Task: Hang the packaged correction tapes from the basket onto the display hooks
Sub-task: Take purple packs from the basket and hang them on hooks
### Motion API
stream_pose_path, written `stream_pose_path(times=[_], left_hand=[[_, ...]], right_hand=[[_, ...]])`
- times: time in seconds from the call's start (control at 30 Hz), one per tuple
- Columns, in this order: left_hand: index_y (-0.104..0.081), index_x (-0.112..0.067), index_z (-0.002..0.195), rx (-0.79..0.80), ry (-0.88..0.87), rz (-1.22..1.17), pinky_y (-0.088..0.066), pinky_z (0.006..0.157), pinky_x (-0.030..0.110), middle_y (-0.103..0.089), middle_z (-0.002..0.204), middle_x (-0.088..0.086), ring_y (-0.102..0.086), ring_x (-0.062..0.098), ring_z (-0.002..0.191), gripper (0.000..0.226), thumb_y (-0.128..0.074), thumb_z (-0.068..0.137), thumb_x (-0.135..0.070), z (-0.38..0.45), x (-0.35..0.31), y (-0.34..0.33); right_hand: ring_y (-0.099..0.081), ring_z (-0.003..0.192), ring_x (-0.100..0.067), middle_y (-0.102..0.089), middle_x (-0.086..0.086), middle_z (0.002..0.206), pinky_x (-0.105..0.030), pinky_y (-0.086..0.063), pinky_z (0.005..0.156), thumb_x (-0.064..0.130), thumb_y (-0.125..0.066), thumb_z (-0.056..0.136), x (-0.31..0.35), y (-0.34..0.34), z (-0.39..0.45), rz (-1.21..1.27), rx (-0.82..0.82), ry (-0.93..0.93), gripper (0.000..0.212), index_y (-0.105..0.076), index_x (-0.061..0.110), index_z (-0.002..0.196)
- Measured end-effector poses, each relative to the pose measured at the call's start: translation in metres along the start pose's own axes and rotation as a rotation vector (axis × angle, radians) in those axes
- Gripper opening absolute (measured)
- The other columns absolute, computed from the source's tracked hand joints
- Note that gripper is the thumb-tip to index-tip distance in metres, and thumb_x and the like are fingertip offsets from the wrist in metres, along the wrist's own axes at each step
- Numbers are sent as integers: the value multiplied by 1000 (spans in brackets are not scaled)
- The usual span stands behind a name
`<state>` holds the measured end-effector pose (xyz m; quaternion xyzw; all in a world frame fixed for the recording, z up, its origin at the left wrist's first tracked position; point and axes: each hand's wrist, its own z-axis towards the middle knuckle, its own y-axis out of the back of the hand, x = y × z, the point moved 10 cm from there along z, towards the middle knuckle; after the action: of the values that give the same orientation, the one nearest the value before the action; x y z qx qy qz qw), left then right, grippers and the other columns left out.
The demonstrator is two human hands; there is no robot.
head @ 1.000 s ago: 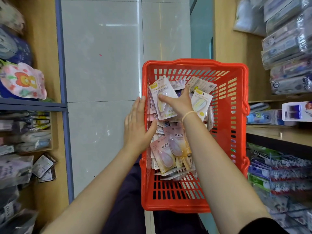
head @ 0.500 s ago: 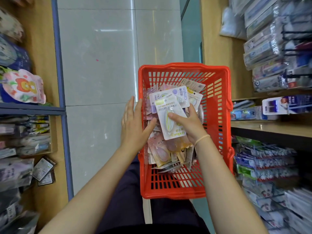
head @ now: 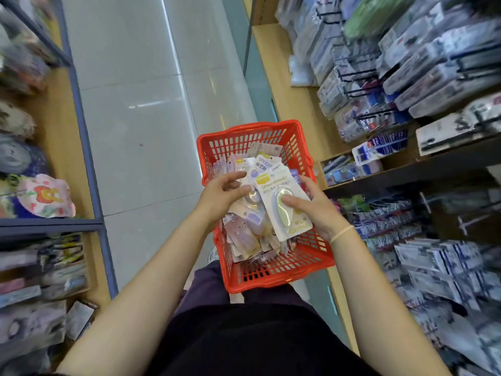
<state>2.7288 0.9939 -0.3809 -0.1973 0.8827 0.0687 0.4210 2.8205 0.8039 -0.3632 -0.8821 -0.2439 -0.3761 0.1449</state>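
A red plastic basket (head: 245,138) sits on the floor between my legs, holding several carded correction tapes (head: 245,234). My right hand (head: 314,207) grips a white card with a yellow correction tape (head: 282,204) above the basket, thumb pressed on its blister. My left hand (head: 221,192) is over the basket's left side, its fingers on the edge of another card (head: 250,183) lying against the held one. Display hooks (head: 466,221) with hanging packs fill the shelf on the right.
Wooden shelves line both sides of a grey tiled aisle (head: 141,126). The right shelving (head: 406,77) carries rows of blurred hanging stationery packs. On the left, patterned pouches (head: 46,196) and more packs hang.
My right hand lifted the yellow tape card out of the pile and turned right. My left hand left the basket rim and came onto the cards. The view swung toward the right shelf.
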Motion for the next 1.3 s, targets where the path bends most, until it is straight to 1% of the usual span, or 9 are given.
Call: stream_pose_path(times=[0.17,0.5,0.6,0.73,0.83,0.93,1.03,1.17,1.3], left_hand=[[-65,-16,128,229,29,-111,-62,80,38,-71,126,10,-71,30,114,35,-67,96,-2,-22,-11,-35],[-57,-18,136,256,-57,-156,-60,89,51,-75,120,3,-75,25,104,42,-68,97,-9,-33,-50,-49],[-58,-30,134,358,-14,-104,-52,102,56,-74,118,-14,-71,17,111,55,-80,85,-41,-45,-47,-78],[-50,-26,141,600,37,-122,-57,96,48,-70,130,3,-72,23,112,76,-88,76,-40,-80,-44,-147],[-52,-18,143,662,48,-187,-58,95,52,-71,128,11,-71,31,114,83,-91,71,-30,-102,-45,-184],[-55,-17,141,702,57,-229,-62,82,47,-71,127,15,-71,35,112,72,-83,75,-24,-120,-50,-208],[-59,-20,137,737,46,-250,-61,83,49,-72,125,15,-72,36,110,65,-80,75,-22,-134,-60,-231],[-57,-25,141,799,-35,-166,-52,100,64,-70,131,10,-68,35,118,84,-91,64,-37,-154,-83,-262],[-53,-22,142,875,-178,-114,-57,96,55,-71,128,9,-70,30,115,89,-88,62,-39,-199,-111,-301]], right_hand=[[-74,94,-14,-74,1,114,-26,-58,67,11,-77,85,13,7,-33,132,-130,61,59,-51,19,138],[-75,91,-21,-77,2,102,-40,-59,75,18,-79,81,35,31,-99,300,-425,202,54,-54,16,129],[-74,89,-19,-74,-5,107,-37,-58,74,19,-78,84,30,42,-120,345,-509,214,49,-53,11,125],[-74,96,-21,-74,-7,112,-38,-60,80,33,-81,74,24,38,-146,343,-558,253,56,-58,14,121],[-73,100,-22,-75,-4,109,-43,-59,87,41,-74,89,24,47,-171,164,-674,291,29,-70,26,113],[-64,100,-5,-63,-6,115,-26,-53,88,61,-65,87,29,67,-202,-40,-819,305,34,-70,37,111],[-51,81,4,-54,-5,107,-11,-43,78,35,-68,94,45,87,-252,-79,-1024,418,23,-65,29,116],[-58,81,-17,-64,-12,97,-29,-49,77,11,-72,92,64,104,-317,-53,-1107,572,12,-70,23,93],[-63,89,-29,-67,-13,97,-40,-53,82,14,-72,92,69,118,-373,-16,-1149,640,17,-73,30,94]])
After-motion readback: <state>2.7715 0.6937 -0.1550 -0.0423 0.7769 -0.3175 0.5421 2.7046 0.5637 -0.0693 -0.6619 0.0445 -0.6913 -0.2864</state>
